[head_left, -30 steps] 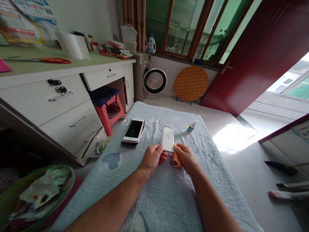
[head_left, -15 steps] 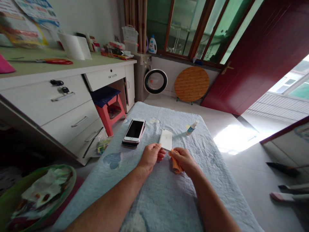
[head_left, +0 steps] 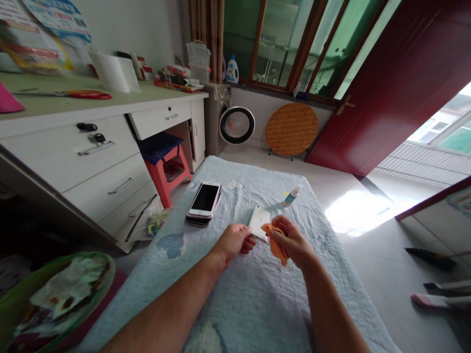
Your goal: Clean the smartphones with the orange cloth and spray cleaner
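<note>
My left hand (head_left: 237, 240) pinches the lower left edge of a white smartphone (head_left: 259, 220), its back with the camera facing up. An orange cloth (head_left: 276, 245) is bunched in my right hand (head_left: 292, 239), beside the phone's lower right edge. Whether the cloth touches the phone I cannot tell. Left of my hands lies a stack of phones (head_left: 204, 200), the top one white-framed with a dark screen facing up. Beyond my right hand stands a small spray bottle (head_left: 292, 195) with a white cap.
A pale blue quilted cover (head_left: 235, 304) lies under everything. On the left are a white desk with drawers (head_left: 103, 147), a red stool (head_left: 167, 171) and a green-rimmed waste bin (head_left: 112, 274). A washing machine (head_left: 217, 117) with its door open and a round wooden tabletop (head_left: 292, 128) stand behind.
The phone has tilted and shifted slightly right and nearer. My right hand has lifted a little to the right with the cloth, which shows more. My left hand has shifted slightly right.
</note>
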A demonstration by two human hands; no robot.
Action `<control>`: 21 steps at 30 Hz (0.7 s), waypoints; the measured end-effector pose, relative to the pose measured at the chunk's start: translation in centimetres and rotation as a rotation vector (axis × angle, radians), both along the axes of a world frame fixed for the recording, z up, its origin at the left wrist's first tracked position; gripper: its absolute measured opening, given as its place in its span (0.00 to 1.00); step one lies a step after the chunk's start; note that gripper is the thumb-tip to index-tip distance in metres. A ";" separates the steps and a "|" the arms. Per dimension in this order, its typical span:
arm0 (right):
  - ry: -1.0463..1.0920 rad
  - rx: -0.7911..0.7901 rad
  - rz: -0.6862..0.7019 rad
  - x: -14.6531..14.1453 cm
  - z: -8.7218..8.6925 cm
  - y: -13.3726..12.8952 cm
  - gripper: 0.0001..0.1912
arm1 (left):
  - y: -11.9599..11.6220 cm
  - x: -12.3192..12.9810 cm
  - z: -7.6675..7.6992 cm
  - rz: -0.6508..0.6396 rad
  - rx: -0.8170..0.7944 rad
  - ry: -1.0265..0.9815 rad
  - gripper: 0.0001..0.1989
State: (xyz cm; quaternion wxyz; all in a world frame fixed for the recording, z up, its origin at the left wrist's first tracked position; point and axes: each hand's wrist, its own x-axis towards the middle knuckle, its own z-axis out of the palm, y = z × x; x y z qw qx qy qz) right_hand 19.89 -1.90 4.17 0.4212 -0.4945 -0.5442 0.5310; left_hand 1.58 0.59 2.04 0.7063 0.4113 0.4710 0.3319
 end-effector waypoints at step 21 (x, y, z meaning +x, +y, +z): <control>-0.776 0.462 -0.205 -0.8 -4.0 4.1 0.17 | -0.5 0.0 0.4 -0.248 0.061 0.372 0.11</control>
